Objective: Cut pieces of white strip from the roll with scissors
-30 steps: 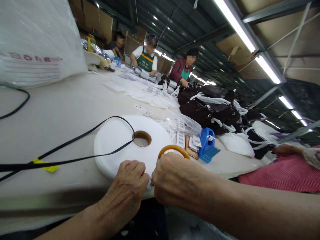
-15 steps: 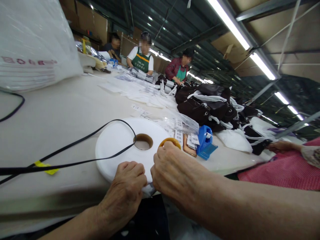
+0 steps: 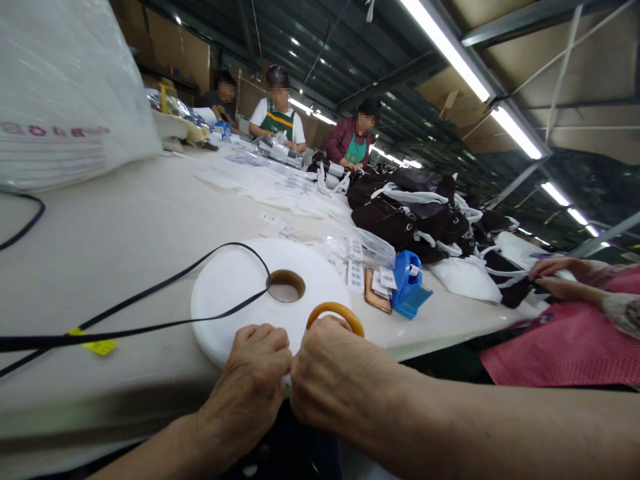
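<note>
Your left hand (image 3: 255, 373) is clenched at the near edge of the table (image 3: 125, 220), knuckles up, against the rim of the white roll (image 3: 240, 293). What its fingers pinch is hidden. Your right hand (image 3: 335, 380) touches it, closed on an orange loop (image 3: 336, 310) that rises above the knuckles. The loop looks like the handle of a tool, but the rest of it is out of view.

Judged from this, the step in hand is work on the free end of the roll where both fists meet. Any further move there calls for a firm pinch with the left hand and a steady right.

The roll lies flat, with its cardboard core (image 3: 285, 285) open upward. A black strap (image 3: 150, 293) crosses it and carries a yellow tag (image 3: 95, 345). Just beyond the roll lie label sheets (image 3: 356, 275) and a blue tape dispenser (image 3: 407, 283). Further right, a co-worker's hands (image 3: 555, 277) rest near a heap of dark bags (image 3: 410, 213). At the far end, three people work at the table.
</note>
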Demonstrator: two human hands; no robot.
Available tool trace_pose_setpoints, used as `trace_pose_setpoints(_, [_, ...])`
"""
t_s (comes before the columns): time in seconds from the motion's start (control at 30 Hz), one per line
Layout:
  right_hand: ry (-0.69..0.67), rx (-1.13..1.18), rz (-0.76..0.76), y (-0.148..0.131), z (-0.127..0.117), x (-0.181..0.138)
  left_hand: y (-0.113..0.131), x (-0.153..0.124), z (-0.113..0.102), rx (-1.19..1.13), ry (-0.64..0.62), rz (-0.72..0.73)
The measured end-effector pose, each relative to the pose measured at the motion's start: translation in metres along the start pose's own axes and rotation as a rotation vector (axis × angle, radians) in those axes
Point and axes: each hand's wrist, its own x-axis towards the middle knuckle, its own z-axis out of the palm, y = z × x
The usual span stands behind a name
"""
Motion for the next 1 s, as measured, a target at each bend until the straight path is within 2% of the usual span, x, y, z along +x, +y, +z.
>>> trace_pose_setpoints(0.27, [-0.025, 0.042, -0.003, 0.0, 0.004, -0.008, -0.004, -0.002, -0.004, -0.011, -0.047, 0.008])
trace_pose_setpoints(0.43, [0.071, -0.07, 0.123, -0.001, 0.009, -0.012, -0.007, -0.003, -0.005, -0.031, -0.01, 0.001])
trace_pose_setpoints(0.6, [0.028, -0.117, 0.09, 0.0, 0.005, -0.013, -0.009, -0.003, -0.007, -0.057, -0.007, -0.004])
trace_pose_setpoints(0.8, [-0.011, -0.003, 0.029, -0.002, 0.008, -0.008, -0.012, -0.001, -0.012, -0.152, 0.002, -0.061])
trace_pose_setpoints(0.9, [0.069, -0.015, 0.082, -0.005, 0.019, -0.023, -0.019, -0.001, -0.023, -0.362, -0.027, -0.091])
trace_pose_setpoints(1.0, [0.315, 0.014, 0.216, -0.005, 0.039, -0.053, -0.026, -0.004, -0.04, -0.608, -0.097, -0.118])
